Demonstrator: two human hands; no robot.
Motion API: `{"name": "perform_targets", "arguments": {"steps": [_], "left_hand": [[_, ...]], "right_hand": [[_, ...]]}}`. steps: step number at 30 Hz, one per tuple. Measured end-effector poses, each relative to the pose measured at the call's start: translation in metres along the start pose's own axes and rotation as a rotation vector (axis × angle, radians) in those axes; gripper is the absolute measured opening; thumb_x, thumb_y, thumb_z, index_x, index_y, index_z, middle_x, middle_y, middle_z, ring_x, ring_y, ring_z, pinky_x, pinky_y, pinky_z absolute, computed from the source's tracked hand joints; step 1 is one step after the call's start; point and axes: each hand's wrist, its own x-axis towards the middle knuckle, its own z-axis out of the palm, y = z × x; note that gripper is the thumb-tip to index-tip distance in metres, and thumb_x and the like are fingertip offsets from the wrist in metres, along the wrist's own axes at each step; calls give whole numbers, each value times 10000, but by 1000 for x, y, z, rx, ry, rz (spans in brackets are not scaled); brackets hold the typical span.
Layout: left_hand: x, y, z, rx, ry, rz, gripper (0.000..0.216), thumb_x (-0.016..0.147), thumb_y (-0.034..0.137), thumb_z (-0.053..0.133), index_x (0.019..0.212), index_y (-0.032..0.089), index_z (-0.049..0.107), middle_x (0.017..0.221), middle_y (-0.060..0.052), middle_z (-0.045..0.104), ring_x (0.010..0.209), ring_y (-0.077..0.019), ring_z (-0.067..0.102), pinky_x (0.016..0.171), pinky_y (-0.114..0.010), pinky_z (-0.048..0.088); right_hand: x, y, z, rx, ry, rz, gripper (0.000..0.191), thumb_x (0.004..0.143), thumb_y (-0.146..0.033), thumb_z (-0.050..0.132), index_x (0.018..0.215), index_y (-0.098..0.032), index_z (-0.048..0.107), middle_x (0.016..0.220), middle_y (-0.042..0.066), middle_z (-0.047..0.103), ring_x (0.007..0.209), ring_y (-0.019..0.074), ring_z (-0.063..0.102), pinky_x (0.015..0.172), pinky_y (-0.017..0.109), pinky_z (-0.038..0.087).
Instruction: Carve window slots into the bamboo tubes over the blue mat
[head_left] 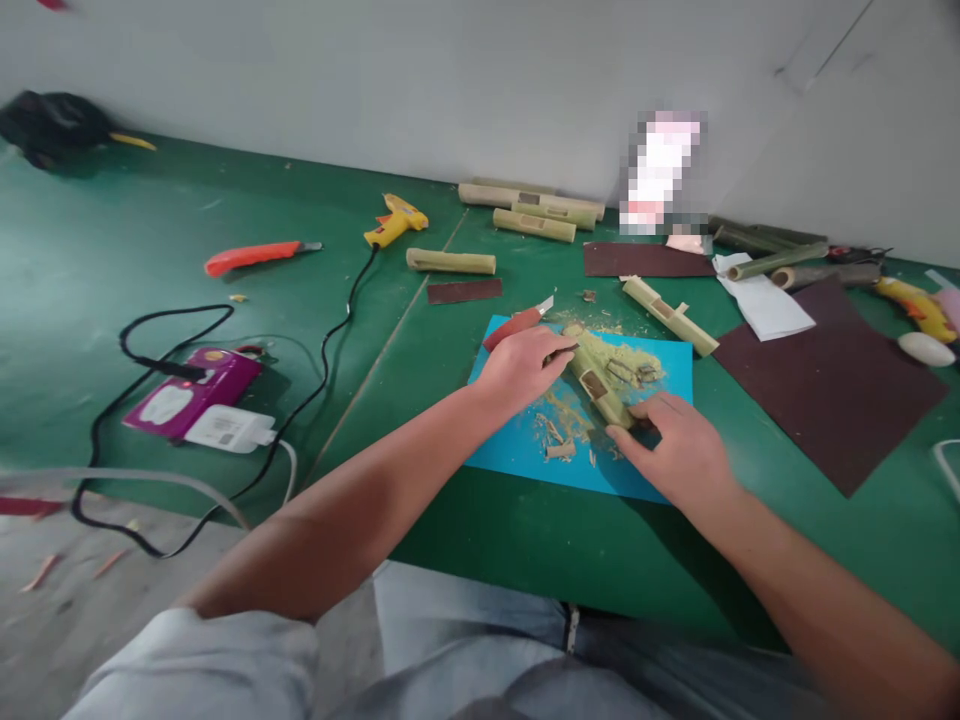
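A bamboo tube [601, 390] with a rectangular opening cut in its side lies slanted over a blue sheet [510, 450]. My right hand [679, 440] grips its near end between thumb and fingers. At the far end, my left hand [521, 368] is closed in a pinch on a small dark thin piece [564, 350] against the tube; its kind I cannot make out. Just beyond that hand lies a red utility knife [517, 325], partly hidden by it. Pale shavings [637, 362] and bamboo chips [559, 450] are scattered over the sheet.
Several cut bamboo tubes [532, 225] lie toward the wall, another [670, 315] to the right. Dark brown sheets [832, 385] are at right. A yellow glue gun [397, 220], an orange knife [255, 257] and a purple power box [196, 390] with trailing cables stand left.
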Motion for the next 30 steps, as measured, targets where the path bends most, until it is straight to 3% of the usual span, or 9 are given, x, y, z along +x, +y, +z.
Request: {"name": "perform_targets", "arguments": {"steps": [5, 10, 13, 17, 20, 23, 30], "left_hand": [[-7, 12, 2, -44, -59, 101, 293, 1066, 297, 520, 1161, 186, 774, 928, -67, 768, 872, -174, 749, 797, -283, 622], [-9, 17, 1, 65, -46, 136, 374, 1102, 311, 430, 1110, 166, 775, 859, -65, 737, 805, -161, 721, 745, -269, 608], [-9, 14, 0, 94, -87, 183, 388, 1107, 319, 409, 1178, 166, 758, 834, -61, 722, 775, -160, 711, 698, -260, 598], [-11, 8, -1, 94, -24, 149, 365, 1093, 307, 430, 1129, 165, 765, 864, -72, 732, 838, -178, 723, 776, -293, 622], [-12, 6, -1, 96, -90, 165, 321, 1078, 304, 466, 1177, 186, 747, 890, -61, 730, 844, -172, 725, 784, -293, 627], [-12, 7, -1, 83, -52, 150, 337, 1086, 288, 444, 1183, 161, 741, 895, -75, 731, 843, -172, 720, 816, -305, 630], [-13, 14, -5, 89, -41, 175, 350, 1093, 291, 433, 1168, 151, 745, 810, -58, 697, 769, -163, 693, 738, -282, 615]], "right_hand": [[-1, -1, 1, -1, -7, -20, 260, 954, -462, 633, 832, -234, 606, 795, 39, 664, 810, 230, 645, 698, 355, 486], [-1, -2, 0, -9, 6, -40, 268, 973, -458, 613, 837, -227, 615, 786, 42, 658, 790, 229, 644, 690, 356, 483], [-2, -2, 0, -16, -1, -47, 273, 973, -457, 620, 843, -216, 620, 787, 47, 656, 788, 238, 647, 689, 364, 482], [-2, -2, 1, -15, -7, -44, 280, 976, -463, 622, 859, -209, 626, 791, 48, 657, 795, 245, 649, 705, 374, 484], [-1, -2, 0, -12, -7, -55, 302, 990, -478, 595, 844, -215, 618, 778, 45, 650, 772, 238, 640, 683, 369, 473], [-1, -2, -1, 1, -15, -37, 297, 988, -483, 592, 838, -227, 611, 782, 44, 656, 777, 232, 639, 679, 362, 467], [-2, -3, -1, 4, -25, -34, 277, 980, -471, 605, 854, -225, 616, 796, 53, 660, 799, 248, 647, 694, 370, 480]]}}
